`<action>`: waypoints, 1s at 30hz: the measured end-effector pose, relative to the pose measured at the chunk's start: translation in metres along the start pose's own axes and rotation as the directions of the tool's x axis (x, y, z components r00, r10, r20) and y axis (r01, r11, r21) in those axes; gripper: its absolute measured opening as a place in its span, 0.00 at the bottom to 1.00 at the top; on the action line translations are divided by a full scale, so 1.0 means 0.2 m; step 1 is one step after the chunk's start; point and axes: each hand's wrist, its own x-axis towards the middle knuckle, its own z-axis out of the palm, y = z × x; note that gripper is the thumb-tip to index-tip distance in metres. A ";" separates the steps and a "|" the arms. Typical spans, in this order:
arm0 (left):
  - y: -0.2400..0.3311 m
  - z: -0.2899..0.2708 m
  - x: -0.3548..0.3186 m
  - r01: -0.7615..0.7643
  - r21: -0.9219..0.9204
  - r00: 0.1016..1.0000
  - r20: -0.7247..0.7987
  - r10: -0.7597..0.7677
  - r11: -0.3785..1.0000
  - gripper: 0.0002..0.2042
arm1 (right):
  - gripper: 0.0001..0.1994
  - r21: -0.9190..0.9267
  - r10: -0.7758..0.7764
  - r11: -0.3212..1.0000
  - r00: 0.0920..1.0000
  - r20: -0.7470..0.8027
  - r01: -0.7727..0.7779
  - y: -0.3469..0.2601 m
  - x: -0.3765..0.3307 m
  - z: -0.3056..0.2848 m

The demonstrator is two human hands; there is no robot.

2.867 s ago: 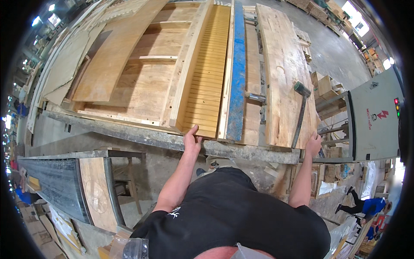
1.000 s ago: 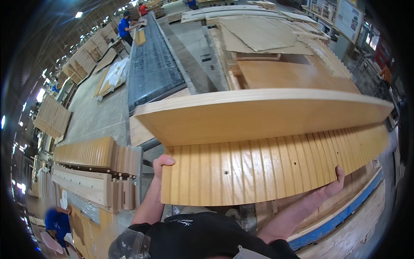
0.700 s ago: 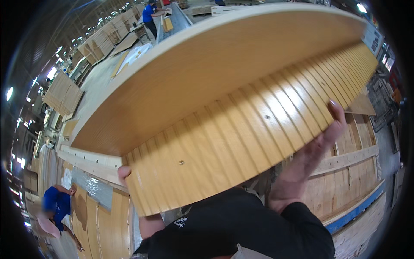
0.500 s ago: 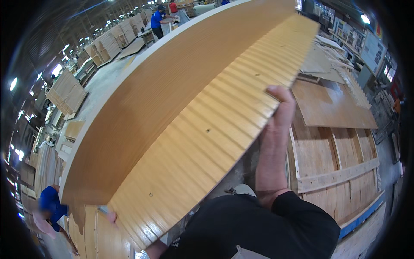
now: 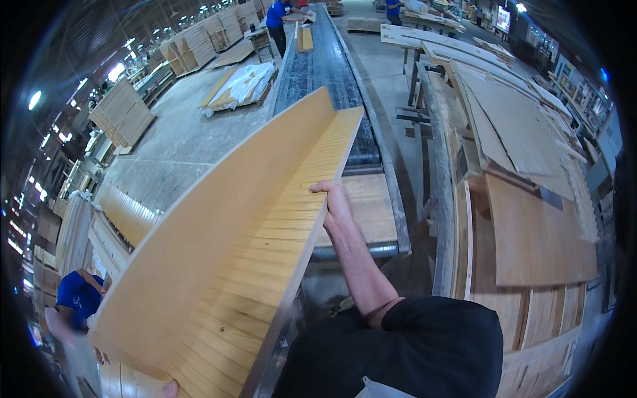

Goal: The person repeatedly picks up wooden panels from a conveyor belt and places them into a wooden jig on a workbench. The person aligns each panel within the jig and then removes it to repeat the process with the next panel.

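Observation:
A long, L-shaped wooden panel [image 5: 265, 245], with a ribbed yellow face and a tall smooth side board [image 5: 192, 232], stretches diagonally in front of me. My right hand [image 5: 333, 198] is closed round its right edge, with the thumb over the ribbed face. At the near left end, only a fingertip of my left hand [image 5: 171, 389] shows against the panel's end; the panel covers the rest of that hand. The far end of the panel overlaps the near part of a conveyor belt [image 5: 315, 66].
Left of the panel, a person in blue [image 5: 81, 295] bends beside wooden pieces. Another person [image 5: 277, 23] stands by the conveyor's far end, near a small wooden piece [image 5: 304, 38]. Stacked boards [image 5: 537, 225] line the right side. A wrapped pallet [image 5: 239, 87] sits on the floor.
The panel has swung down and away from me, its far end dropping toward the conveyor, which has come into view. My right hand has moved left and lower with it.

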 end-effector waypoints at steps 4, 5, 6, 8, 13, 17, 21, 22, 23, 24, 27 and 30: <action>-0.24 0.38 0.07 -0.035 0.028 0.998 -0.043 0.037 0.999 0.21 | 0.23 -0.046 0.037 0.998 0.999 -0.010 -0.038 -0.19 0.62 -0.13; -0.30 0.45 0.09 -0.035 0.028 0.998 -0.050 0.037 0.999 0.21 | 0.25 -0.071 0.001 0.997 0.999 0.047 0.003 -0.23 0.72 -0.14; -0.37 0.50 0.08 -0.032 0.047 0.997 -0.062 0.034 0.998 0.21 | 0.25 -0.080 0.052 0.996 0.997 0.051 -0.048 -0.28 0.84 -0.14; -0.54 0.60 0.07 -0.003 0.060 0.999 -0.036 0.006 0.998 0.20 | 0.25 -0.097 0.153 0.984 0.988 0.038 -0.148 -0.41 1.10 -0.14; -1.23 0.90 0.23 0.340 0.235 0.884 0.252 -0.395 0.911 0.13 | 0.27 -0.670 -0.023 0.741 0.996 -0.083 -0.039 -0.78 1.57 -0.32; -2.31 1.16 0.75 0.723 -0.040 0.690 0.025 -0.723 0.689 0.23 | 0.29 -0.742 -0.057 0.662 0.994 0.094 0.108 -0.95 1.36 -0.68; -3.06 1.47 1.26 0.692 -0.144 0.722 0.143 -0.677 0.707 0.27 | 0.15 -0.802 -0.119 0.591 0.993 0.021 0.088 -0.99 0.67 -1.14; -3.18 1.55 1.36 0.709 -0.197 0.702 0.112 -0.703 0.677 0.27 | 0.15 -0.785 -0.075 0.618 0.991 -0.113 -0.043 -1.01 0.49 -1.25; -3.27 1.70 1.38 0.720 -0.157 0.694 0.147 -0.705 0.676 0.26 | 0.17 -0.710 -0.073 0.696 0.974 -0.212 -0.103 -1.02 0.31 -1.40; -3.34 1.83 1.40 0.720 -0.122 0.693 0.177 -0.698 0.684 0.26 | 0.17 -0.723 -0.091 0.676 0.957 -0.276 -0.144 -1.03 0.14 -1.51; -3.36 1.94 1.54 0.717 -0.137 0.641 0.517 -0.568 0.684 0.31 | 0.18 -0.725 -0.061 0.648 0.933 -0.356 -0.235 -1.06 -0.14 -1.53; -3.06 2.09 1.31 0.635 0.093 0.613 0.544 -0.574 0.767 0.35 | 0.12 -0.737 -0.019 0.626 0.940 -0.340 -0.254 -0.96 -0.16 -1.45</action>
